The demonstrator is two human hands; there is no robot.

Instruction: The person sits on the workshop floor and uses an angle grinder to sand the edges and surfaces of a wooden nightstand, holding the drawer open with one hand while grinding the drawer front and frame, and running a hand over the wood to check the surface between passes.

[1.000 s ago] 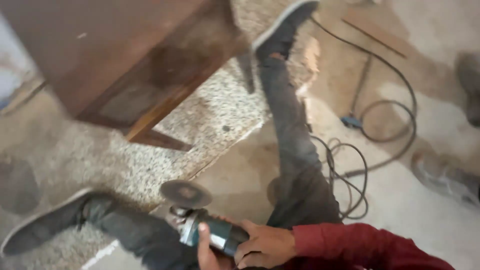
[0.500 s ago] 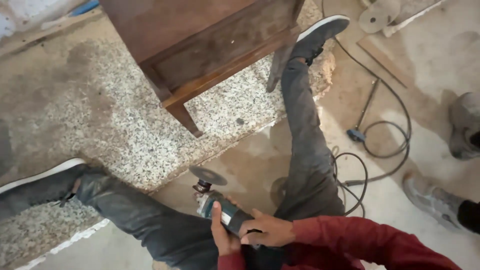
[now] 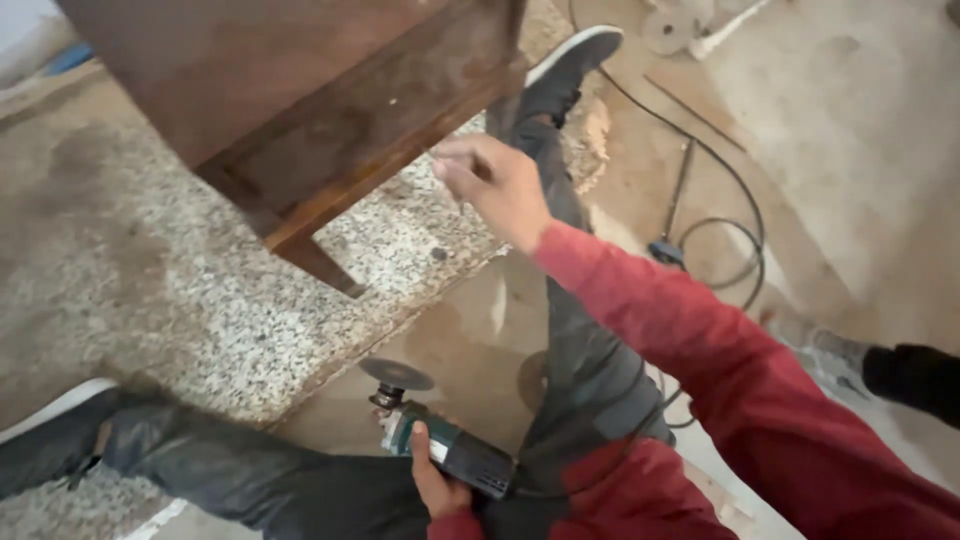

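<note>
down at six o'clock, the left hand was wrapped around the body of a green and black grinder, thumb laid along its top. the grinder's grey disc pointed toward eleven o'clock and hung just above the bare floor, between the person's two dark-trousered legs. further out, toward twelve o'clock, the right hand was stretched forward on a red sleeve, fingers loosely curled and holding nothing, close to the lower edge of a brown wooden cabinet. the cabinet stood tilted on a speckled stone slab. at one to two o'clock a black cable looped over the dusty floor. at three o'clock another person's grey shoe showed.
</note>
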